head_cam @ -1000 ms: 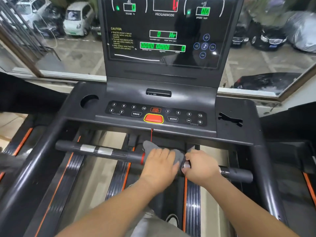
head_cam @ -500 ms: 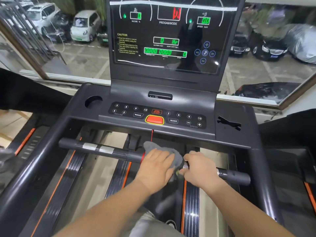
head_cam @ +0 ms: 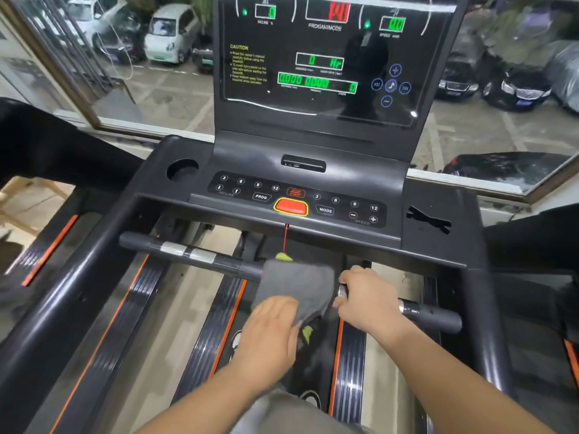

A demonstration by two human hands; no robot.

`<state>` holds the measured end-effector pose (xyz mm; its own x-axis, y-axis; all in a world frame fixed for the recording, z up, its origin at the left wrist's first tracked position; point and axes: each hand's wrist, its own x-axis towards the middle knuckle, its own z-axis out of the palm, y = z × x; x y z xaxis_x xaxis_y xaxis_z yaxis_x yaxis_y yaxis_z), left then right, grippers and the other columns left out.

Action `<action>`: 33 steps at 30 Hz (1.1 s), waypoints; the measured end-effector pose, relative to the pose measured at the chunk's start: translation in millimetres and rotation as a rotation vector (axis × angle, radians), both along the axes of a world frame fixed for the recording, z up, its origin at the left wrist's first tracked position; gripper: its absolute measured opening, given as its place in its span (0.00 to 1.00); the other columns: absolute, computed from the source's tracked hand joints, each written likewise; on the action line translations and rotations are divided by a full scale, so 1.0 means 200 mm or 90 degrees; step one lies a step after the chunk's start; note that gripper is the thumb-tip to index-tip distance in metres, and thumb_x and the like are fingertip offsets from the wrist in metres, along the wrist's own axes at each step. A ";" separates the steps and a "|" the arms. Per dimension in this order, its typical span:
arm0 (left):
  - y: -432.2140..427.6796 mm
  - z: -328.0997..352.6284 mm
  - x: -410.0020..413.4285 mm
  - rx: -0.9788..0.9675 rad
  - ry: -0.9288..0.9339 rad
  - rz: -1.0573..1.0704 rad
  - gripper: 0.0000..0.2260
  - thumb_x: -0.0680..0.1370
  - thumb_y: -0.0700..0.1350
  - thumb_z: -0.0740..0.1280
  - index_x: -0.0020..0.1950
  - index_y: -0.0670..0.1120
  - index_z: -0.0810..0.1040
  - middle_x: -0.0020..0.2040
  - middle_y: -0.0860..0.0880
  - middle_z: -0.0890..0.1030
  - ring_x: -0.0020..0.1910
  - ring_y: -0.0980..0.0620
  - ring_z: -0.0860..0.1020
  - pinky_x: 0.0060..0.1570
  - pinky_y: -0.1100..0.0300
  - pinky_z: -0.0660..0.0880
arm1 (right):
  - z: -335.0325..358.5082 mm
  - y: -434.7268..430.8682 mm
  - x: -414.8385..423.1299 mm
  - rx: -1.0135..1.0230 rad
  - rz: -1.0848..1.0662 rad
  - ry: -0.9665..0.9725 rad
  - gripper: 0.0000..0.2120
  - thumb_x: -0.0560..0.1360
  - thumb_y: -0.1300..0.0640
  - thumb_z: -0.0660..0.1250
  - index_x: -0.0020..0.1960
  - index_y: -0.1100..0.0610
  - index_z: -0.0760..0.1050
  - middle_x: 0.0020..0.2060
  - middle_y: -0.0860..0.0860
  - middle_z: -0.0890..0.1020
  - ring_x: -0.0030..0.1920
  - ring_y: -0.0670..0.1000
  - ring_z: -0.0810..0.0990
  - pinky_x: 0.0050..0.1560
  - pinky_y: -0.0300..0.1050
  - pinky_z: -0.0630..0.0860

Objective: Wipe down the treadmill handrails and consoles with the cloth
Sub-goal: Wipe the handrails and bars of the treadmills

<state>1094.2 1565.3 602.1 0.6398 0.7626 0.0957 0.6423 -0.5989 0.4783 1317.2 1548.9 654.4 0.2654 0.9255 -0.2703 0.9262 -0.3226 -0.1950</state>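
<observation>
Nearest us, our left hand (head_cam: pixel 269 336) has fingers curled on the near edge of the grey cloth (head_cam: pixel 297 285), pinching it. The cloth is draped over the middle of the crossbar handrail (head_cam: pixel 203 256) and covers the bar there, with a yellow-green patch showing on its near underside. Just right of the cloth, our right hand (head_cam: pixel 369 300) is wrapped round the same handrail, fingers curled over the top. We cannot tell whether this hand touches the cloth. The handrail's bare ends stick out left of the cloth and right of the right hand, silver bands on both.

Further on, a red cord (head_cam: pixel 285 238) hangs from under the console (head_cam: pixel 388 183) down toward the cloth's far edge. The console keypad carries a red button (head_cam: pixel 290 207) in the middle, between the PROG and MODE keys. A round cup holder (head_cam: pixel 182 169) sits at its far left. Behind that the display (head_cam: pixel 322 67) stands upright, lit with green digits. Farthest, a window (head_cam: pixel 470 136) shows parked cars (head_cam: pixel 170 34).
</observation>
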 end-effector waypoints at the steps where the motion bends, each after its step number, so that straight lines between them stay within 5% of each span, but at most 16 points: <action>1: -0.03 -0.02 -0.04 -0.068 -0.002 0.065 0.10 0.82 0.49 0.57 0.56 0.48 0.75 0.52 0.50 0.78 0.53 0.46 0.77 0.54 0.51 0.73 | 0.00 0.00 0.00 -0.006 -0.002 0.003 0.17 0.76 0.45 0.69 0.63 0.48 0.77 0.53 0.45 0.76 0.59 0.51 0.75 0.51 0.47 0.74; 6: -0.02 -0.02 -0.06 -0.673 -0.378 0.644 0.13 0.84 0.51 0.60 0.59 0.44 0.79 0.55 0.42 0.84 0.53 0.44 0.83 0.53 0.53 0.79 | -0.01 0.01 0.01 -0.011 -0.004 0.005 0.19 0.77 0.44 0.68 0.66 0.48 0.76 0.53 0.44 0.76 0.60 0.50 0.74 0.52 0.46 0.74; 8: 0.00 0.01 0.00 -0.819 -0.529 0.728 0.15 0.82 0.52 0.63 0.59 0.43 0.81 0.53 0.38 0.86 0.50 0.37 0.85 0.54 0.41 0.81 | -0.01 0.01 0.01 -0.009 -0.003 0.007 0.20 0.77 0.44 0.68 0.67 0.48 0.76 0.54 0.44 0.76 0.60 0.51 0.74 0.52 0.46 0.74; 10: 0.05 0.05 0.11 -0.898 -0.639 0.753 0.15 0.81 0.50 0.66 0.59 0.40 0.82 0.52 0.35 0.86 0.49 0.35 0.85 0.53 0.40 0.81 | -0.01 0.01 0.01 -0.009 -0.005 0.010 0.20 0.77 0.44 0.69 0.67 0.48 0.76 0.55 0.45 0.77 0.61 0.51 0.75 0.54 0.47 0.75; 13: 0.12 -0.01 0.26 -0.975 -0.695 0.716 0.33 0.66 0.48 0.73 0.70 0.39 0.75 0.60 0.32 0.81 0.55 0.32 0.83 0.54 0.37 0.81 | -0.01 0.01 0.01 -0.016 -0.005 0.006 0.20 0.77 0.44 0.68 0.68 0.48 0.75 0.57 0.45 0.77 0.62 0.51 0.75 0.56 0.49 0.76; 15: 0.15 -0.01 0.30 -0.964 -0.684 0.708 0.33 0.62 0.47 0.71 0.67 0.39 0.75 0.58 0.35 0.82 0.53 0.34 0.83 0.56 0.36 0.80 | 0.00 0.02 0.00 -0.021 -0.004 0.004 0.20 0.77 0.43 0.68 0.68 0.48 0.75 0.57 0.45 0.77 0.61 0.51 0.75 0.56 0.49 0.77; 18: 0.11 0.13 0.29 -0.995 -0.699 0.723 0.15 0.73 0.40 0.61 0.56 0.36 0.80 0.52 0.36 0.83 0.50 0.35 0.82 0.55 0.42 0.80 | 0.01 0.02 0.00 -0.023 -0.006 0.005 0.20 0.77 0.43 0.68 0.67 0.47 0.75 0.57 0.45 0.77 0.61 0.52 0.75 0.55 0.48 0.76; 20: 0.09 0.17 0.28 -1.029 -0.721 0.691 0.21 0.72 0.38 0.61 0.64 0.36 0.79 0.60 0.34 0.82 0.57 0.32 0.82 0.60 0.39 0.78 | 0.01 0.02 0.00 -0.023 -0.006 0.002 0.20 0.77 0.43 0.68 0.68 0.47 0.75 0.57 0.45 0.77 0.61 0.52 0.75 0.55 0.48 0.76; 23: 0.06 0.21 0.23 -1.048 -0.739 0.671 0.24 0.71 0.37 0.62 0.67 0.34 0.77 0.61 0.34 0.82 0.57 0.33 0.83 0.53 0.43 0.82 | 0.01 0.01 0.00 -0.024 -0.006 0.006 0.21 0.78 0.43 0.69 0.69 0.48 0.75 0.57 0.45 0.77 0.61 0.51 0.75 0.54 0.47 0.76; 26: 0.03 0.38 0.16 -1.003 -0.712 0.603 0.25 0.68 0.39 0.62 0.65 0.35 0.78 0.57 0.35 0.82 0.54 0.35 0.83 0.58 0.43 0.80 | 0.01 0.00 0.01 -0.014 -0.006 0.008 0.22 0.78 0.43 0.68 0.70 0.48 0.75 0.58 0.45 0.77 0.61 0.51 0.75 0.54 0.47 0.76; 30: 0.13 0.66 0.14 -0.695 -0.665 0.427 0.15 0.68 0.39 0.64 0.52 0.44 0.81 0.48 0.43 0.83 0.46 0.43 0.81 0.49 0.48 0.77 | 0.03 -0.02 0.07 -0.045 -0.037 0.108 0.29 0.74 0.40 0.73 0.72 0.47 0.74 0.63 0.44 0.77 0.65 0.51 0.76 0.61 0.50 0.76; 33: 0.20 0.70 0.22 -0.327 -0.390 0.262 0.12 0.67 0.45 0.67 0.49 0.54 0.76 0.44 0.56 0.82 0.45 0.50 0.79 0.45 0.53 0.73 | 0.07 -0.06 0.15 -0.072 -0.048 0.119 0.31 0.70 0.41 0.76 0.70 0.48 0.75 0.63 0.46 0.78 0.64 0.53 0.77 0.56 0.49 0.77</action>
<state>1138.5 1605.6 741.7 0.2548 0.9633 -0.0850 0.3026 0.0040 0.9531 1347.8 1536.8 669.2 0.2688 0.8655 -0.4227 0.8497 -0.4197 -0.3192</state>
